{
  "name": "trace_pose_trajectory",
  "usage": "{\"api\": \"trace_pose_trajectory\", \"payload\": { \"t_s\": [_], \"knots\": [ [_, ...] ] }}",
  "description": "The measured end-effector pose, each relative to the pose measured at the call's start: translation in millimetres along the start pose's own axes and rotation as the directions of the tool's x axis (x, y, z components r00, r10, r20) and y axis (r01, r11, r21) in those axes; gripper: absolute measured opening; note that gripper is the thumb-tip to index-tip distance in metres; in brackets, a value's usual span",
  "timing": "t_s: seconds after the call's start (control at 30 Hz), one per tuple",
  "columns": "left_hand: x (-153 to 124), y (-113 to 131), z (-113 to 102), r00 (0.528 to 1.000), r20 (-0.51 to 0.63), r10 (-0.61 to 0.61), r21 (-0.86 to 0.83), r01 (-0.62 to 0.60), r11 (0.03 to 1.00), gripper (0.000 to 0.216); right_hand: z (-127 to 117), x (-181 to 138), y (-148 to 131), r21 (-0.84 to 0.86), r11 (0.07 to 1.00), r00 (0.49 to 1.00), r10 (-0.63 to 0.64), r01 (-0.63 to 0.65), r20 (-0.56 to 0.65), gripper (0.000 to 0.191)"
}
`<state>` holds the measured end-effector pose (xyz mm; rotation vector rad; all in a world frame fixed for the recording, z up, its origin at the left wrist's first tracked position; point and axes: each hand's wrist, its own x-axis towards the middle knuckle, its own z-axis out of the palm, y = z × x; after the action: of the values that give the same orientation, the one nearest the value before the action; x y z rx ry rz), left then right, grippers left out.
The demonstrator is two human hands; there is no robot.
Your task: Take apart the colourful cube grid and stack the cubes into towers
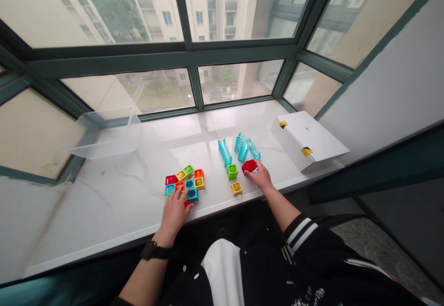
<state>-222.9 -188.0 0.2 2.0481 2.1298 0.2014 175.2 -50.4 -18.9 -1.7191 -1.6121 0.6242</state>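
Observation:
A cluster of several coloured hollow cube blocks (pixel 185 182) sits on the white marble windowsill (pixel 121 199). My left hand (pixel 175 213) rests on the near edge of that cluster, fingers stretched flat over the blocks. My right hand (pixel 261 176) is closed round a red block (pixel 249 165). A green cube (pixel 232 171) and a yellow cube (pixel 237 188) stand loose just left of that hand. Three turquoise ribbed track pieces (pixel 239 147) lie behind them.
A clear plastic tub (pixel 107 132) stands at the back left of the sill. A white cardboard box (pixel 307 140) with yellow-black tape lies at the right end. Window frames (pixel 194 84) close off the far side; the sill's front edge runs just before my lap.

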Motion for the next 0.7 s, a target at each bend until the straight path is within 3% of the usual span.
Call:
{"api": "trace_pose_trajectory", "payload": {
  "t_s": [0.17, 0.5, 0.7],
  "knots": [
    [2, 0, -1, 0.999, 0.04, 0.016, 0.059, -0.019, 0.998, 0.06, 5, 1, 3, -0.011, 1.0, 1.0, 0.004, -0.003, 0.029, 0.063],
    [0, -3, 3, 1.0, 0.0, 0.02, 0.058, -0.02, 0.998, 0.059, 13, 2, 8, 0.04, 0.999, 0.998, -0.011, 0.008, 0.07, 0.066],
    [-1, -2, 2, 1.0, 0.002, 0.011, 0.017, -0.011, 1.0, 0.059, 20, 1, 8, -0.002, 0.999, 0.999, -0.039, 0.039, 0.029, 0.065]
  ]
}}
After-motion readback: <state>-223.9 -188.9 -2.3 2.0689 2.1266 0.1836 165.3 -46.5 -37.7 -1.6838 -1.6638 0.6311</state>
